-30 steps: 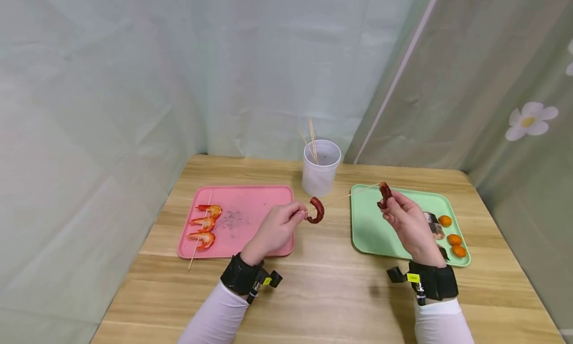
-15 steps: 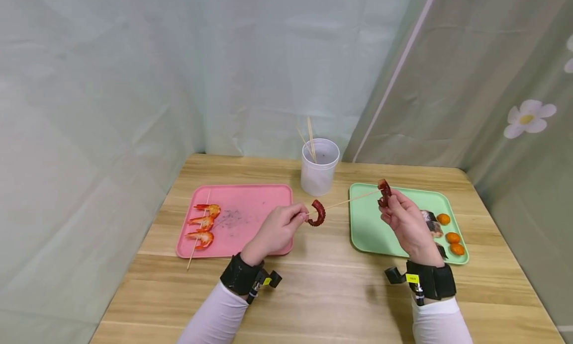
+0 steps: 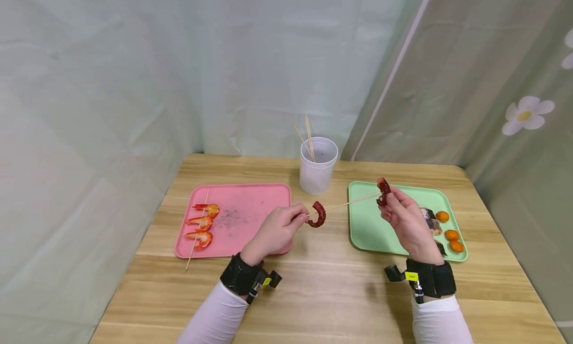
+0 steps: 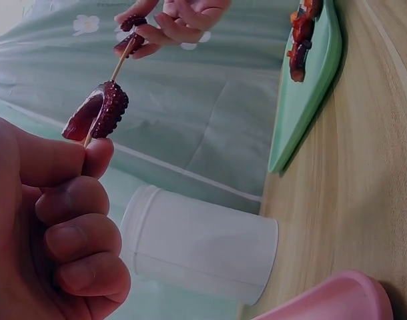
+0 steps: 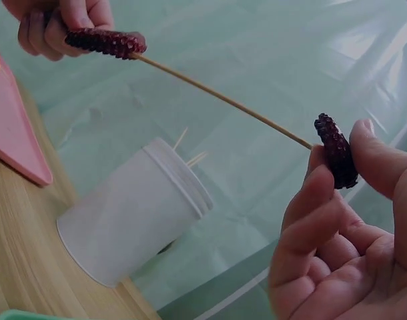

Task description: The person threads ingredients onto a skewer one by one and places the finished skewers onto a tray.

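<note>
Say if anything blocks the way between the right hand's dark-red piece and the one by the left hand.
Nothing visible does: only bare skewer runs from the gripped piece in the right hand to the threaded piece by the left hand.

L hand curled in a pinch, R hand opp., also pinching.

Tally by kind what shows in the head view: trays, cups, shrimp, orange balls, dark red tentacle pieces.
Pink tray and green tray: 2
White cup: 1
Shrimp: 3
Orange balls: 3
Dark red tentacle pieces: 2
Total: 11
</note>
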Motion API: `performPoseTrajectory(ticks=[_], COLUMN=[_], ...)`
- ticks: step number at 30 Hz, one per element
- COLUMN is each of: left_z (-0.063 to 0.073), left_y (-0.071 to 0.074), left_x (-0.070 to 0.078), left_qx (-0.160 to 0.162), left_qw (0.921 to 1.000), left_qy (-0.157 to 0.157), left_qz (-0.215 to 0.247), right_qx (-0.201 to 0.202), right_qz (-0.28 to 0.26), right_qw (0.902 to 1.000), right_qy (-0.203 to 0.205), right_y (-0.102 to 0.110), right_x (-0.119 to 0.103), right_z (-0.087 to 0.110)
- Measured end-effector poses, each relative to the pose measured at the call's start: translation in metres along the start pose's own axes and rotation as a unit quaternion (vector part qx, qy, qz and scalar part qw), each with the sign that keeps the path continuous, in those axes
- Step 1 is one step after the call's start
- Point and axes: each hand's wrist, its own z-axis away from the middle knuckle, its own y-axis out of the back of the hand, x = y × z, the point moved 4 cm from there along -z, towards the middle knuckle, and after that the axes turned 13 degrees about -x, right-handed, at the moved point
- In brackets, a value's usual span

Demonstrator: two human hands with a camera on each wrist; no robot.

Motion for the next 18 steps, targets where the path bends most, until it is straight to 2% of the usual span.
performPoseTrajectory(ticks=[10, 18], left_z=[-0.0001, 0.0007], left_y=[0.0010, 0.0022], left_x=[-0.0003, 0.0030], left_qx=[0.004, 0.001], left_qw=[0.9999, 1.0000], left_qy=[0.012, 0.003], left_qz=[0.006, -0.004], right_qx=[0.008, 0.049], right_qz=[-0.005, 0.055], right_qw=[0.9999, 0.9973], right_qy=[0.005, 0.003], right_y=[-0.0004, -0.0006], right_x=[-0.0023, -0.0056], right_z=[0.0012, 0.0024])
